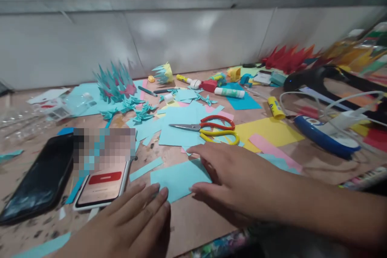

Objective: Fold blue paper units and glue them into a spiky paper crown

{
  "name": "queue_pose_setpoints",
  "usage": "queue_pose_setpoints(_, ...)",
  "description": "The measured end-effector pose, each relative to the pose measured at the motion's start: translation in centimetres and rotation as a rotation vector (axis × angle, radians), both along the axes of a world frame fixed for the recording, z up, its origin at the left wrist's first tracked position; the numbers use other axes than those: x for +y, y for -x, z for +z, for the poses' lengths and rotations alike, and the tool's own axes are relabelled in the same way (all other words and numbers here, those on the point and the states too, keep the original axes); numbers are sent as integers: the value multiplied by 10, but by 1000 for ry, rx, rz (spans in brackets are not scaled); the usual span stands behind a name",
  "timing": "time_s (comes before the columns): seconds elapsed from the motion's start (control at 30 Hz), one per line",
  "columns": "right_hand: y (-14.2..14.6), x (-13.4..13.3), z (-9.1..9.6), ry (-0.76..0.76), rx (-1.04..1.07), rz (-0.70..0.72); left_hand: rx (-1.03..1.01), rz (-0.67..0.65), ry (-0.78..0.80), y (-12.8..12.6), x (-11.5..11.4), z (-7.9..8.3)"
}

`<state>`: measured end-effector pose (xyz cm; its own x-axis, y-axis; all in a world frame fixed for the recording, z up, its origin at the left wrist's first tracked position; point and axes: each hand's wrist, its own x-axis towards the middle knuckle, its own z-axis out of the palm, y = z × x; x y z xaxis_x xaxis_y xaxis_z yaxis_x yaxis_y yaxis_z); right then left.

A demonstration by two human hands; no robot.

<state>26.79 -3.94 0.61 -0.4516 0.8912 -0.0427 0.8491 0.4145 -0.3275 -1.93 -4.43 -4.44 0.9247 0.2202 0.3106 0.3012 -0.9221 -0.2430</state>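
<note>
A light blue paper rectangle (178,177) lies on the table between my two hands. My left hand (130,217) is open, its fingers stretched out, with the fingertips at the paper's left lower corner. My right hand (236,171) curves over the paper's right end, thumb and fingers apart and nothing gripped between them. Just beyond the right hand, scissors (199,127) with one red and one yellow handle rest on more light blue sheets (169,133), blades pointing left. A narrow light blue strip (146,169) is beside the paper.
A lit phone (102,185) and a dark phone (39,177) lie at left. Spiky folded-paper pieces (115,84) stand near the wall. Glue sticks (229,92), yellow paper (269,131), a blue-and-white corded device (326,135) and a black looped object (305,78) occupy the right.
</note>
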Motion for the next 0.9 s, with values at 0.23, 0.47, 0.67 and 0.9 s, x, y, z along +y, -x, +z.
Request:
queue_pose_setpoints(0.23,2,17,3,51,8,128,-25,277,390,-44,-1,28)
queue_pose_setpoints(0.47,2,22,-2,-40,26,233,-16,330,150,-52,4,27)
queue_pose_setpoints(0.67,0,23,-12,-303,57,390,-48,265,-26,-43,20,29)
queue_pose_setpoints(0.9,1,20,-39,-479,27,434,-157,262,-126,-41,20,19)
